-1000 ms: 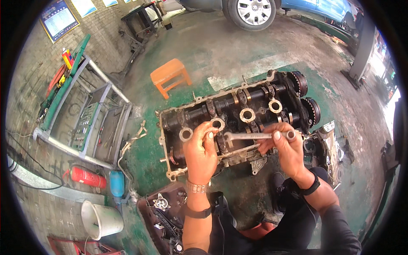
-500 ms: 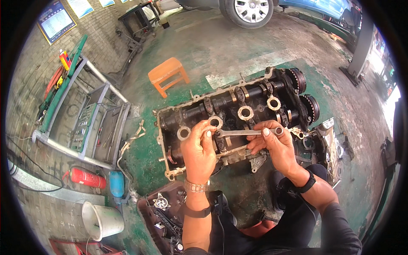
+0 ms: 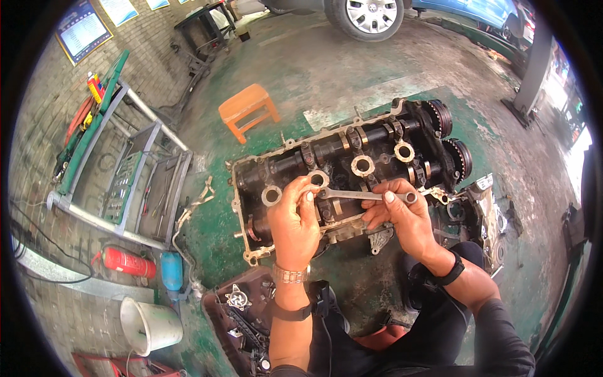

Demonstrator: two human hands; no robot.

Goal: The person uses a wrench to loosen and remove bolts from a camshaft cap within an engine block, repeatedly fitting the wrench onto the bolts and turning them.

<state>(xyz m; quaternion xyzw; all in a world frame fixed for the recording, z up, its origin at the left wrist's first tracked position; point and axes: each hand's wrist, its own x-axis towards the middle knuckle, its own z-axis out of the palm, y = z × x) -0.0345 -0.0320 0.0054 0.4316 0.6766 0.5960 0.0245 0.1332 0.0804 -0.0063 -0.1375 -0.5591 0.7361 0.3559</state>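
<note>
A combination wrench (image 3: 355, 195) lies nearly level across the near side of an engine's cylinder head (image 3: 326, 147). My right hand (image 3: 405, 213) is closed round it close to the ring end, with the thumb on top. My left hand (image 3: 294, 220) is at the wrench's other end, fingers pinched together beside the jaw. Whatever sits between those fingertips is too hidden to make out. Beneath both hands run dark camshafts (image 3: 326, 151) with pale round tubes (image 3: 362, 166) between them. Two toothed cam sprockets (image 3: 457, 160) stand at the cylinder head's right end.
At left stand a tool cart (image 3: 144, 169), a red fire extinguisher (image 3: 129, 262) and a white bucket (image 3: 151, 327). A brown tray (image 3: 217, 308) of metal parts is by my left forearm. Beyond the engine are an orange stool (image 3: 245, 107) and a car wheel (image 3: 374, 16). Metal covers (image 3: 487, 220) lie at right.
The wrench has tilted slightly, its ring end coming a little nearer to me with my right hand. My left hand stays in place.
</note>
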